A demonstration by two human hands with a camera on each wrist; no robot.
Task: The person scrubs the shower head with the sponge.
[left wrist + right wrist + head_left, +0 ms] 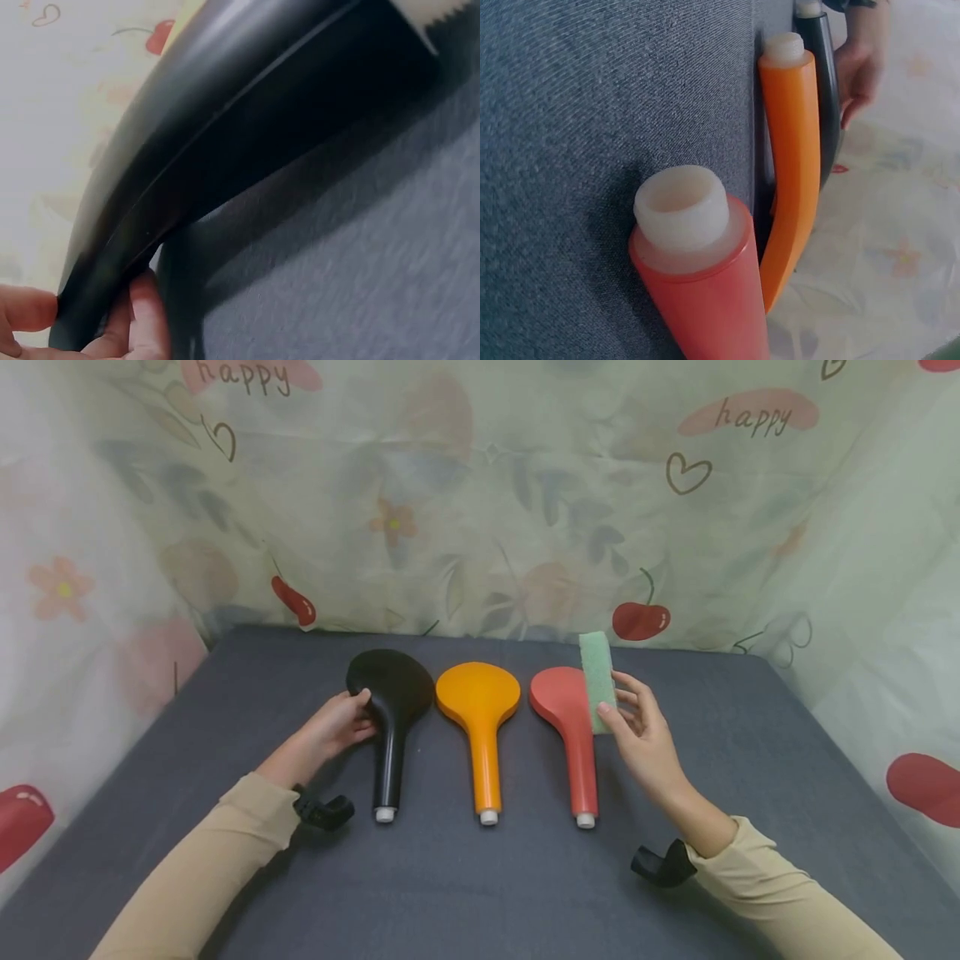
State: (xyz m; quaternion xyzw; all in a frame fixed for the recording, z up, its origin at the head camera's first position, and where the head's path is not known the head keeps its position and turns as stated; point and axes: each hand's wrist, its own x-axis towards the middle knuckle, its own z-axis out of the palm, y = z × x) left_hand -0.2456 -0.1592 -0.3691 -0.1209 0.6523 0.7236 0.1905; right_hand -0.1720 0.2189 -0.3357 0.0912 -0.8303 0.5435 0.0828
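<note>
Three hand-held shower heads lie in a row, white connectors toward me: a black shower head (pixel 390 693), an orange shower head (pixel 480 697) and a red shower head (pixel 558 693). My left hand (pixel 341 722) grips the black one at the left edge of its head. In the left wrist view the thumb (pixel 30 309) lies on one side and the fingers (pixel 150 319) are tucked under the other. With my right hand (pixel 641 735) I pinch a pale green sponge (pixel 597 681), held on edge at the red head's right side. The right wrist view shows the red connector (pixel 681 206) up close.
All of this is on a dark grey cloth-covered table (pixel 465 893). A printed curtain (pixel 495 510) with cherries and flowers hangs behind and at both sides. Black wrist mounts (pixel 324 810) project inward from both cuffs.
</note>
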